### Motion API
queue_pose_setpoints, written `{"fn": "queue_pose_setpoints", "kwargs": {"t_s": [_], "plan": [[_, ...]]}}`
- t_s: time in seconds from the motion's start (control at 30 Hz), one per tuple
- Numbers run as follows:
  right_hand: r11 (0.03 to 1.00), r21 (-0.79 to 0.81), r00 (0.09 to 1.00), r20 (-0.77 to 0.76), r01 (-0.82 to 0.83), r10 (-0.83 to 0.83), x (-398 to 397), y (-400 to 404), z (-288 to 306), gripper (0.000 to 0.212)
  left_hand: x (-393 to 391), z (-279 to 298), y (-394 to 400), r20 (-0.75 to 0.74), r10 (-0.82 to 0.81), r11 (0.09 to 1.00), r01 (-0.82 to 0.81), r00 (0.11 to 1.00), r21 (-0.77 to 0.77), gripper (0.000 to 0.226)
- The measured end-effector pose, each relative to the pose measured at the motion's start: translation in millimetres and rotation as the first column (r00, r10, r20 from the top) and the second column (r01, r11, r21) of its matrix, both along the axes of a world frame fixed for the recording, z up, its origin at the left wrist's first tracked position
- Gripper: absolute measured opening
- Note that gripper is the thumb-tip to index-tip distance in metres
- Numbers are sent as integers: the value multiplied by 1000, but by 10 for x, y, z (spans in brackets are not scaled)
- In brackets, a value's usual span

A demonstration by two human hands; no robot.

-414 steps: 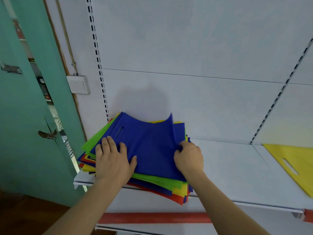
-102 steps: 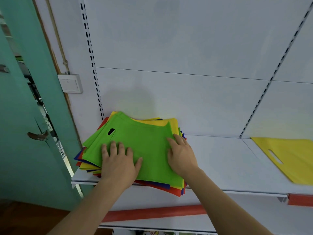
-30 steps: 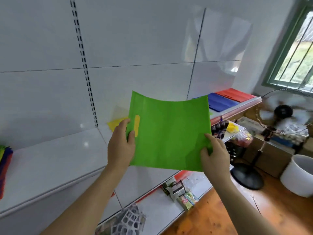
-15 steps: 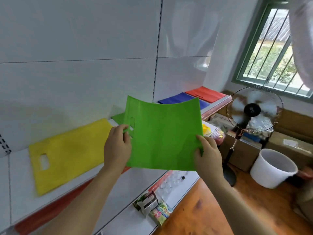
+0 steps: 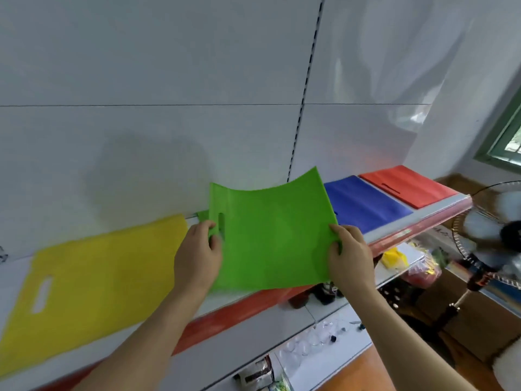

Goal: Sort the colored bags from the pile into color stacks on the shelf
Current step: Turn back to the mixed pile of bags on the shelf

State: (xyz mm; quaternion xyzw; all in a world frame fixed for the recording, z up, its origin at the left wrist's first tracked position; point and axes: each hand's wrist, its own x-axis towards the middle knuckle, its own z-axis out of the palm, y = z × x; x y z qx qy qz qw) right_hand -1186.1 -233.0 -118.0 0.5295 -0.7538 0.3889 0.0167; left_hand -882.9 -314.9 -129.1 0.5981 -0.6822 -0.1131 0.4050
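I hold a green bag [image 5: 272, 238] by both side edges just above the white shelf [image 5: 375, 234]. My left hand [image 5: 197, 258] grips its left edge beside the handle cutout; my right hand [image 5: 349, 255] pinches its right edge. The bag sags in the middle and hides most of what lies under it; a green corner [image 5: 202, 214] peeks out behind my left hand. A yellow bag [image 5: 90, 280] lies flat on the shelf to the left. A blue bag [image 5: 363, 206] and a red bag [image 5: 406, 189] lie to the right. The mixed pile is out of view.
A red strip [image 5: 239, 311] runs along the shelf's front edge. A lower shelf [image 5: 324, 348] holds small packets and glassware. A standing fan [image 5: 496, 241] spins at the right, with cardboard boxes on the wooden floor. A window frame [image 5: 507, 136] is at the far right.
The green bag came off the pile and was carried right along the shelf. Over the last second it has dropped lower, over the spot between the yellow and blue bags.
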Motion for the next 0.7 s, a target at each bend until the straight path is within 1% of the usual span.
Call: {"fn": "queue_pose_setpoints", "kwargs": {"t_s": [0.1, 0.2, 0.3, 0.4, 0.53, 0.63, 0.7], "plan": [[993, 38, 993, -32, -109, 111, -110, -417, -32, 49, -52, -47, -113, 50, 100, 995, -101, 994, 13, 32], [974, 88, 976, -51, -208, 212, -257, -763, -20, 50, -151, -94, -184, 113, 204, 974, -213, 972, 72, 33], [940, 157, 944, -82, -303, 319, -404, -1042, -55, 51, -289, -123, -212, 188, 266, 949, -291, 945, 122, 33], [907, 242, 926, -73, -344, 370, -470, -1185, -172, 50, -384, -137, -216, 269, 289, 925, -341, 919, 170, 34], [857, 365, 897, -111, -365, 429, -528, -1334, -265, 53, -447, -184, -219, 415, 297, 888, -409, 860, 212, 32], [842, 423, 891, -149, -334, 428, -509, -1377, -317, 53, -473, -230, -201, 489, 319, 874, -452, 812, 181, 29], [840, 450, 882, -201, -304, 427, -497, -1377, -353, 51, -495, -251, -196, 526, 318, 875, -458, 789, 159, 30]]}}
